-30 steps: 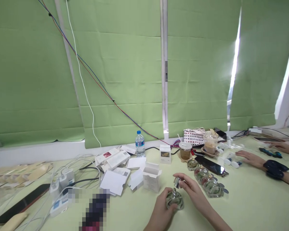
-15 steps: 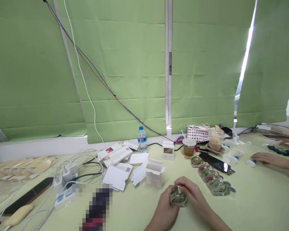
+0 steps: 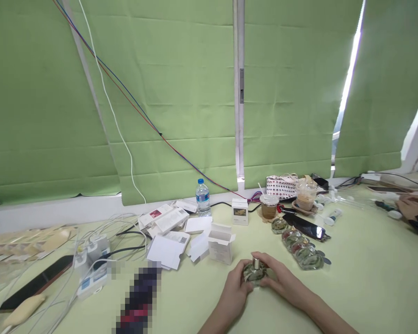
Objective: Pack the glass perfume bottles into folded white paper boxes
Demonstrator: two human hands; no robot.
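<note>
Between my two hands is a small rounded glass perfume bottle with green swirls and a silver cap, standing upright at table height. My left hand wraps the bottle's left side, thumb low near its base. My right hand closes on the right side, with a finger up by the cap and the thumb near the bottom. Beyond my left hand stands a white carton with its flaps up. To the right lies a row of similar glass bottles, some green and some reddish, with small grey discs beside them.
White boxes and papers lie left of the carton, near a water bottle. A closed box, drink cups and a black phone sit farther back. Cables and a power strip spread at left. A co-worker's hands are at far right.
The bottle, tilted before, now stands more upright with its silver cap showing on top. My right fingers have shifted around it. The co-worker's hands have drawn together; my view has turned slightly.
</note>
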